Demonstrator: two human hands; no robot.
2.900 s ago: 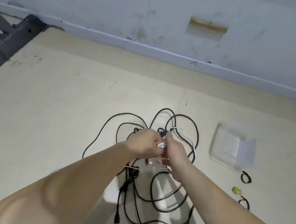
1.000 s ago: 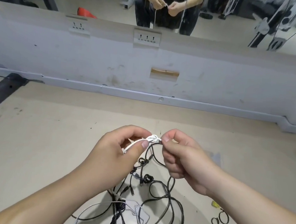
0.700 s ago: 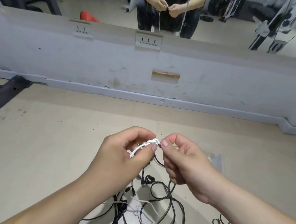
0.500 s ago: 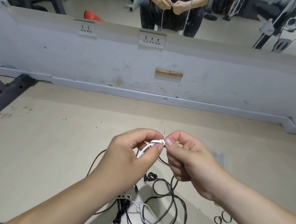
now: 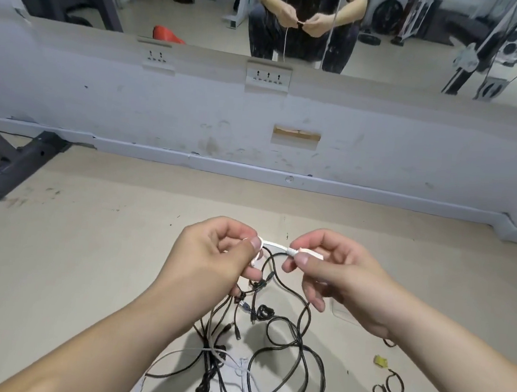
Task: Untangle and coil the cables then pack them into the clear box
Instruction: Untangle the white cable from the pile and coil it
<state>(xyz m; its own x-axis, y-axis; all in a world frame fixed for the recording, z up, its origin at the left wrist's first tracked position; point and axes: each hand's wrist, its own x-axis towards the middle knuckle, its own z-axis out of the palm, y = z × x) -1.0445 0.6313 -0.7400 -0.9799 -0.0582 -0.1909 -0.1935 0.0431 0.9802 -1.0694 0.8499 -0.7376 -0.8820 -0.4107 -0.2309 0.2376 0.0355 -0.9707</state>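
I see the left hand (image 5: 212,264) pinching the white cable (image 5: 273,244) in curled fingers (image 5: 254,243), and the right hand (image 5: 337,279) pinching its plug (image 5: 308,252). Tangled black cables (image 5: 284,340) dangle to the floor (image 5: 88,242). The clear box (image 5: 345,313) is mostly hidden behind the right hand.

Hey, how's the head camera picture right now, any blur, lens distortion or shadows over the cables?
Head view: focus is sharp on the left hand and right hand, both pinching the white cable. Head view: the wide lens bows the baseboard. Head view: soft shadows and a pale patch lie on the floor under the black cables; no glare hides them.
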